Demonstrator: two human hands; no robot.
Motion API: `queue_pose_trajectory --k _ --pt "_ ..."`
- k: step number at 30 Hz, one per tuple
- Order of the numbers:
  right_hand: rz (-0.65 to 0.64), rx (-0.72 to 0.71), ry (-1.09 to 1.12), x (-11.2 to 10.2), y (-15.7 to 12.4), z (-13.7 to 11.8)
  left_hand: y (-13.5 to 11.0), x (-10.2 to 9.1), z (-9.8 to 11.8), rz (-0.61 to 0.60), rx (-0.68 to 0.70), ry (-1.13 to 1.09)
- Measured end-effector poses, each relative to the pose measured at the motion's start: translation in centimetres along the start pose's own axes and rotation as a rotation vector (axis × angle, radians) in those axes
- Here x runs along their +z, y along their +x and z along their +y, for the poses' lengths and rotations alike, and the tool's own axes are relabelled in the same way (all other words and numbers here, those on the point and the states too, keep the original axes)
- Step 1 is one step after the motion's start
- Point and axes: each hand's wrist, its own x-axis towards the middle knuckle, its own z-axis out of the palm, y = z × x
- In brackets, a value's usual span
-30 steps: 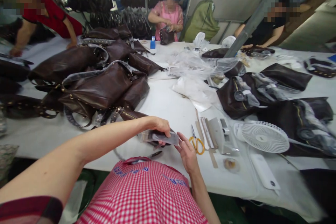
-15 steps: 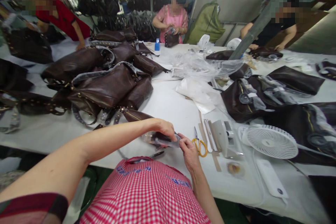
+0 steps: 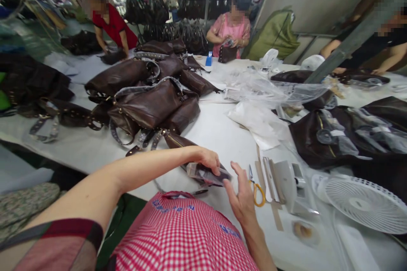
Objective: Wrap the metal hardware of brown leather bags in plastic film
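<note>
My left hand point(image 3: 208, 160) reaches across from the left, its fingers bent down and closed on a dark strap-like piece wrapped in clear plastic point(image 3: 203, 173). Its exact kind is hard to make out. My right hand point(image 3: 240, 192) is open just right of that piece, thumb and fingers spread, with the thumb close to its end. A dark brown leather bag with a brass zipper point(image 3: 178, 142) lies behind my left forearm, partly hidden by it. Yellow-handled scissors point(image 3: 259, 194) lie just beyond my right hand.
Brown leather bags point(image 3: 149, 103) are piled at left; more bags point(image 3: 324, 131) lie at right. A white fan point(image 3: 365, 203), a tape dispenser point(image 3: 294, 186) and a tape roll point(image 3: 302, 230) stand on the right. Plastic bags point(image 3: 259, 120) cover mid-table. Co-workers point(image 3: 230, 29) work across it.
My right hand has let go of the plastic-wrapped piece's end and opened. My left hand stays on the piece. The camera view has turned left, so the scene sits further right.
</note>
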Motion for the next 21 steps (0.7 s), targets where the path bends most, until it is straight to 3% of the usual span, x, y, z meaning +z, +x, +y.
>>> queue_pose_trajectory --k 3,6,12,16,19,21 --pt "-0.273 -0.096 -0.117 0.2 1.3 -1.5 0.0 0.1 0.1 0.000 0.061 -0.012" --pt "-0.417 -0.079 -0.121 0.7 2.3 -1.1 -1.0 -0.9 -0.8 0.001 0.140 -0.097" --pt "-0.424 -0.071 -0.172 0.1 2.6 1.2 -4.0 -3.5 -6.4 -0.072 0.138 -0.286" --pt "-0.478 -0.100 -0.193 -0.6 2.9 0.5 -4.6 -1.9 -9.2 0.118 0.271 -0.481" --pt "-0.550 -0.136 -0.211 -0.9 3.9 -2.0 -4.9 0.3 -9.5 0.230 0.388 -0.521" --pt "-0.590 -0.083 -0.208 -0.6 5.0 -4.5 -5.1 1.6 -9.1 0.281 0.442 -0.524"
